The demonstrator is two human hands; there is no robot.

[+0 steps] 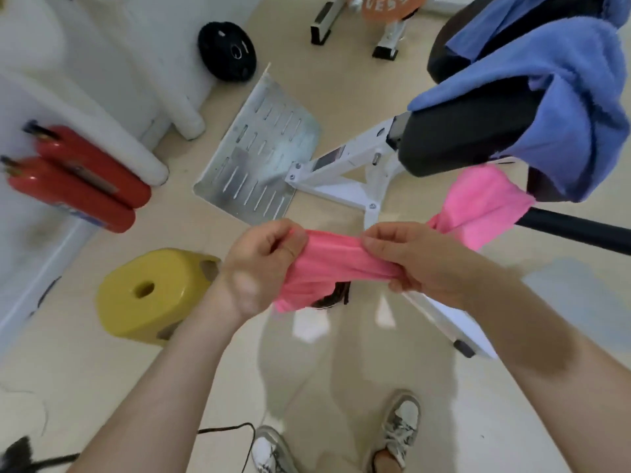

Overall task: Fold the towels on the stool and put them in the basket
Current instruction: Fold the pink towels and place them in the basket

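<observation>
**Pink towel bunched up between both hands**

The pink towel (341,268) is held up over the floor (102,387), scrunched into a loose rope. One end is gripped by the left hand (263,264), fingers curled round it. Further along it is pinched by the right hand (420,264). The rest is trailed off to the right, ending right by the black padded bench (461,138), where blue towels (563,97) are draped. A yellow stool (150,295) is sat on the floor to the left. Two red fire extinguishers (78,186) and a slotted metal plate (263,148) are seen further out.

Both hands (263,268) (420,264) grip bunched pink towel (341,268)
</observation>
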